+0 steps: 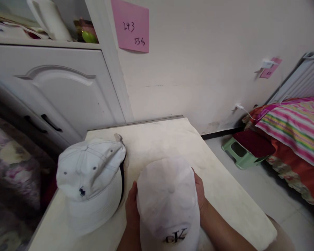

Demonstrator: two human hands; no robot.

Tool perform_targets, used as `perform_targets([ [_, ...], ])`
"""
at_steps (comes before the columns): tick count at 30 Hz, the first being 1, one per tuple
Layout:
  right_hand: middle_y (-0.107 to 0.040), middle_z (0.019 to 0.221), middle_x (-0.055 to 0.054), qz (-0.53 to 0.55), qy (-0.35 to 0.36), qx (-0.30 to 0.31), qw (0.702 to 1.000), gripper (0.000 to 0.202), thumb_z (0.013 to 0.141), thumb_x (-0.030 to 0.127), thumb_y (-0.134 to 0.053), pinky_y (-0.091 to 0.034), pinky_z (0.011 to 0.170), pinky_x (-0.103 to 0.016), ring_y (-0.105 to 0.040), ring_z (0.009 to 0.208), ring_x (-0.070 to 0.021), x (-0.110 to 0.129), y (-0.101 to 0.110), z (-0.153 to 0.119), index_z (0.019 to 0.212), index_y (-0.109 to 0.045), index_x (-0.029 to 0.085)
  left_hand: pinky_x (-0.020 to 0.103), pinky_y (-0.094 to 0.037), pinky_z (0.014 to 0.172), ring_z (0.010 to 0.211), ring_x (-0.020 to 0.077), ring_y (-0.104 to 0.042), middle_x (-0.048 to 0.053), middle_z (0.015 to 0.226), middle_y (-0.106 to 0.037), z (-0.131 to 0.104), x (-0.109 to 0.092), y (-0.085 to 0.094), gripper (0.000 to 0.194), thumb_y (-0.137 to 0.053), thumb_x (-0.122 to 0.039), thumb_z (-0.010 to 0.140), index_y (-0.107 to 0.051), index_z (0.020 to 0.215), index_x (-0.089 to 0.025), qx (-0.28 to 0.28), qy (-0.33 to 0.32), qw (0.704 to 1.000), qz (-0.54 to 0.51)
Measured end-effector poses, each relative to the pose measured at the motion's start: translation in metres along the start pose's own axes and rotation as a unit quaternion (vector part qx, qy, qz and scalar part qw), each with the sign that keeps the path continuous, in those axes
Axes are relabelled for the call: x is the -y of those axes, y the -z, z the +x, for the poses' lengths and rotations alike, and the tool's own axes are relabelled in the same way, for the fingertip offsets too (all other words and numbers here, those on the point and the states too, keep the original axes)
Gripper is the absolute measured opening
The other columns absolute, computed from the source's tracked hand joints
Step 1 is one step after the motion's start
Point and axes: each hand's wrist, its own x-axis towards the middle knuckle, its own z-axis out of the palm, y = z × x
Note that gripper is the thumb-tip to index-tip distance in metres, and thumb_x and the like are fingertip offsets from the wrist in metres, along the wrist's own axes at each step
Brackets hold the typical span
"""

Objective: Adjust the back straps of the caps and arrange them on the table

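Observation:
A white baseball cap (167, 198) with dark letters on its front is at the near middle of the table, its front toward me. My left hand (132, 204) grips its left side, and my right hand (199, 188) grips the right side. Most of the fingers are hidden behind or under the cap. To the left, a second white cap (86, 174) with a small dark horse-rider logo rests on the cream tabletop (157, 139). Its brim points toward me, and a strap end sticks up at its back.
A white cabinet (60, 87) stands behind on the left, with a white jug (51, 19) on its shelf. A pink note (133, 26) hangs on the wall. At right are a green stool (244, 150) and a bed with a striped cover (298, 122). Floral fabric (13, 167) lies at left.

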Motion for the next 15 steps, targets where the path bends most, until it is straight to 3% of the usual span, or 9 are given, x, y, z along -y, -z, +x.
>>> perform_targets([
  [3, -0.080, 0.093, -0.008, 0.013, -0.067, 0.029, 0.997, 0.061, 0.078, 0.070, -0.059, -0.054, 0.093, -0.058, -0.069, 0.108, -0.0379, -0.002, 0.001, 0.000, 0.114, -0.074, 0.022, 0.028, -0.059, 0.085, 0.089, 0.0251, -0.076, 0.001, 0.073, -0.080, -0.002, 0.001, -0.001, 0.009, -0.073, -0.025, 0.080, -0.080, 0.082, -0.020, -0.052, -0.056, 0.997, 0.017],
  [10, -0.080, 0.098, -0.006, -0.006, -0.041, 0.008, 0.999, 0.054, 0.081, 0.066, -0.059, -0.054, 0.093, -0.058, -0.068, 0.108, -0.0372, -0.001, 0.004, 0.000, 0.117, -0.072, 0.028, 0.023, -0.059, 0.070, 0.077, 0.0211, -0.075, -0.003, 0.069, -0.079, -0.014, -0.004, -0.014, 0.010, -0.075, -0.013, 0.076, -0.079, 0.075, -0.022, -0.084, -0.105, 0.990, 0.035],
  [15, -0.080, 0.097, -0.007, -0.004, -0.064, 0.017, 0.998, 0.055, 0.080, 0.068, -0.059, -0.052, 0.097, -0.058, -0.067, 0.110, -0.0374, 0.001, 0.008, 0.002, 0.111, -0.074, 0.026, 0.025, -0.060, 0.078, 0.087, 0.0241, -0.076, 0.002, 0.077, -0.081, -0.012, -0.004, -0.017, 0.009, -0.072, -0.014, 0.078, -0.081, 0.079, -0.017, -0.056, -0.072, 0.996, 0.018],
])
